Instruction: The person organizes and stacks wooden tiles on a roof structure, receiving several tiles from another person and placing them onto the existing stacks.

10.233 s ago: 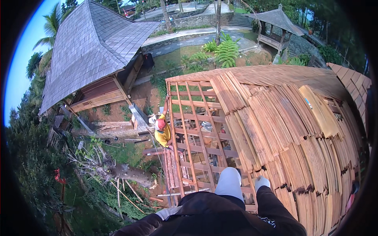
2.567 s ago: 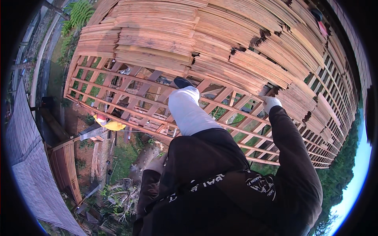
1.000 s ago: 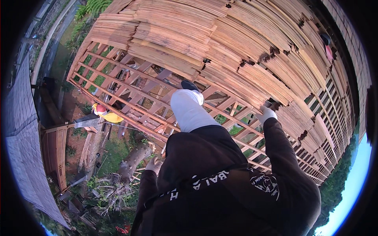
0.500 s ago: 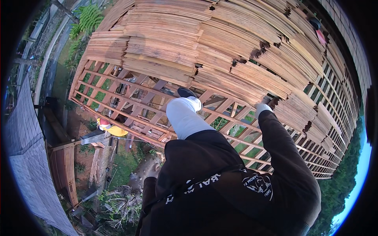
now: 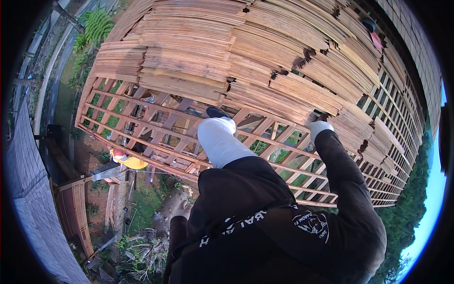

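My right hand (image 5: 319, 128), in a pale glove with a dark sleeve behind it, is at the lower edge of the wooden shingles (image 5: 265, 102), beside a small dark gap. Its fingers look curled against the shingle edge; whatever they hold is hidden. At lower left, my left sleeve (image 5: 178, 229) ends against a greyish patch of ground, and the hand there cannot be made out. My white-clad leg (image 5: 220, 142) with a dark shoe (image 5: 217, 112) rests on the roof battens (image 5: 165, 125), just below the shingles.
Open gaps between the battens show ground far below. A person in yellow with a red-and-white head covering (image 5: 117, 154) is below the left eave. A dark and pink object (image 5: 373, 35) lies on the upper right shingles. A grey roof (image 5: 30, 189) stands at left, trees (image 5: 406, 227) at right.
My right hand has shifted slightly, with its fingers now turned more to the left at the shingle edge. The whole view has slid a little as my head moved.
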The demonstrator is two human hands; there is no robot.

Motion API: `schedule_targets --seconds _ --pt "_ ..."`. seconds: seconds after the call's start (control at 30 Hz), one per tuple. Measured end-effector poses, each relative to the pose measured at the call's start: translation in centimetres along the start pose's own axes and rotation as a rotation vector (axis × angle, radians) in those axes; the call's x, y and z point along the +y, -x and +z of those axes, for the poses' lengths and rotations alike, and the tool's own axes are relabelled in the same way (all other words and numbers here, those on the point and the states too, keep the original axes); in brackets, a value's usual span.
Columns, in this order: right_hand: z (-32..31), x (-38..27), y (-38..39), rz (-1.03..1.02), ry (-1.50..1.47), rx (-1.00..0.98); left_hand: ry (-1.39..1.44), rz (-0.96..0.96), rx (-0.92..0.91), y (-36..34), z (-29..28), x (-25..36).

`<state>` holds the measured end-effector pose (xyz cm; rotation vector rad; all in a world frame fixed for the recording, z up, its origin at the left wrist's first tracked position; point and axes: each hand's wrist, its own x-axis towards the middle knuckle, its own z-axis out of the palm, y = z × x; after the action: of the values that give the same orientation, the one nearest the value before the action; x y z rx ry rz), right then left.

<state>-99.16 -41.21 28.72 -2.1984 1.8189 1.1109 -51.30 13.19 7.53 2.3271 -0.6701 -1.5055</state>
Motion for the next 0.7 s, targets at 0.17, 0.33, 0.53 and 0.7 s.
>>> schedule_targets --seconds 0.17,0.33,0.53,0.7 --pt "-8.6 1.0 7.6 -0.079 -0.100 0.035 0.347 -0.106 -0.141 1.4 -1.3 8.2" --pt "-9.3 -1.4 6.4 -0.190 -0.075 0.157 0.225 -0.005 -0.072 -1.3 -0.2 1.2" --pt "-6.8 -3.3 5.6 -0.233 -0.186 0.105 0.573 -0.175 -0.119 0.1 -3.1 7.3" --pt "-6.0 -6.1 5.7 -0.236 -0.202 0.183 0.560 -0.279 -0.027 1.9 -5.0 9.8"
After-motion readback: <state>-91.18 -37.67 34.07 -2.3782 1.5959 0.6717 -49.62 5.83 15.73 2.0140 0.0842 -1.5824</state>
